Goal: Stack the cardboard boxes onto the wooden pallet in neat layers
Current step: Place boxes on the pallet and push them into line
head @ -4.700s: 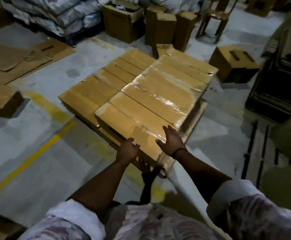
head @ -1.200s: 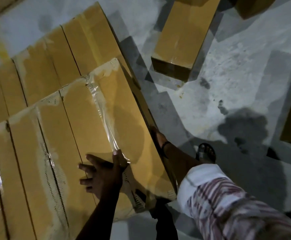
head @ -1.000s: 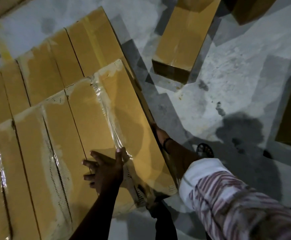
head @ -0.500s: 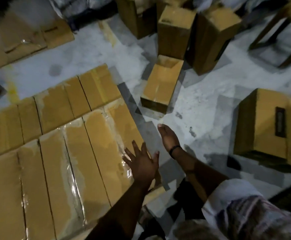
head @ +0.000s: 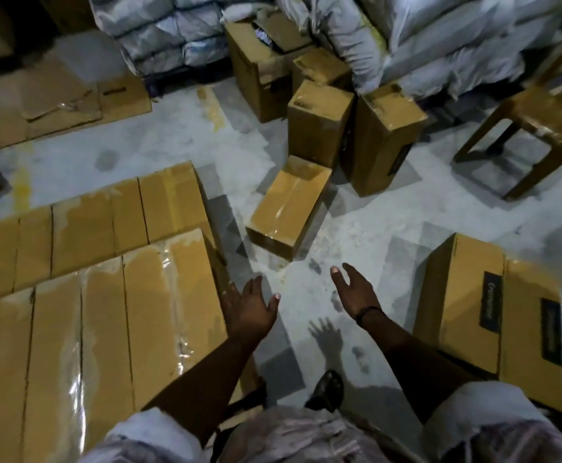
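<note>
Taped cardboard boxes lie side by side in two levels on the stack (head: 99, 315) at the left; the pallet under them is hidden. My left hand (head: 251, 309) hovers open just past the stack's right edge, holding nothing. My right hand (head: 354, 290) is open over the floor, palm turned inward, empty. A single box (head: 289, 207) lies flat on the floor just beyond both hands. Two upright boxes (head: 349, 132) stand behind it.
A larger box with dark labels (head: 493, 312) sits close on my right. A wooden stool (head: 537, 118) stands at the far right. Grey sacks (head: 423, 35) and an open carton (head: 259, 61) line the back. Flattened cardboard (head: 59, 98) lies at the far left. My sandalled foot (head: 326, 390) is below.
Both hands have come off the top box of the stack and now reach forward over the floor. My view has lifted and turned toward the loose boxes.
</note>
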